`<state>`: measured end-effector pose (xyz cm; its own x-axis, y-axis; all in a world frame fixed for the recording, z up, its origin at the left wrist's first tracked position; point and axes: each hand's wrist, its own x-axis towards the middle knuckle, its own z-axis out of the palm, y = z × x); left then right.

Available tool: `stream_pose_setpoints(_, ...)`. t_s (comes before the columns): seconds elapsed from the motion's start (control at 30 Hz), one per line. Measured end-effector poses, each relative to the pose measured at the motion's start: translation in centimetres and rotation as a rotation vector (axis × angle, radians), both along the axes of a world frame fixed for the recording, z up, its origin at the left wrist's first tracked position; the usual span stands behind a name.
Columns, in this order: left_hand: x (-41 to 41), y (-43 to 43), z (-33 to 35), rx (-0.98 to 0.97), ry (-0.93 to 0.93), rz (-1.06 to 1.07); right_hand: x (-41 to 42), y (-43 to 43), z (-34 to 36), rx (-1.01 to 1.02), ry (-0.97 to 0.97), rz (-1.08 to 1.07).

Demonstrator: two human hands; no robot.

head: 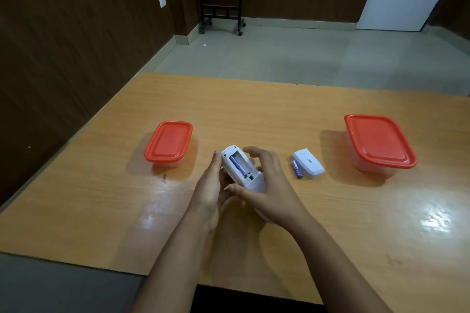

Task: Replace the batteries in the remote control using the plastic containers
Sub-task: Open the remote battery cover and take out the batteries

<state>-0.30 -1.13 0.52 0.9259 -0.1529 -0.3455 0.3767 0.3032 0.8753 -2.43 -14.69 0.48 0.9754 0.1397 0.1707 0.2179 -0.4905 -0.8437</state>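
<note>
Blue battery [238,166] sits in the open bay of the white remote control [250,180], long axis running away from us. Our left hand [211,185] grips the remote from the left; right hand [272,180] arches over it, fingers loosely spread, holding nothing, nearest that battery.

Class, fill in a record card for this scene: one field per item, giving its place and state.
remote control: in hands, compartment open, one blue battery inside
left hand: grips remote control
right hand: over its lower end, grip unclear
loose battery: on table, beside battery cover
left container: lid on
right container: lid on
</note>
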Motion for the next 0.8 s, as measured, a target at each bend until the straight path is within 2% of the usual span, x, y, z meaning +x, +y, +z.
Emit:
stream_pose_setpoints(0.2, -0.2, 0.2, 0.3, 0.01, 0.028, 0.017, 0.1, 0.6, -0.4, -0.063, 0.022, -0.079)
stream_pose_setpoints(0.3, -0.5, 0.3, 0.8, -0.042, 0.052, 0.054, 0.0, 1.0, -0.4, -0.13, -0.025, -0.045)
stream_pose_setpoints(0.6, -0.1, 0.7, 0.1, -0.186, 0.077, 0.154, -0.2, 1.3, -0.3, -0.124, -0.076, 0.04)
stream_pose_setpoints(0.8, 0.1, 0.4, -0.2, -0.276, 0.164, 0.225, -0.2, 1.8, -0.7, -0.163, -0.088, 0.062)
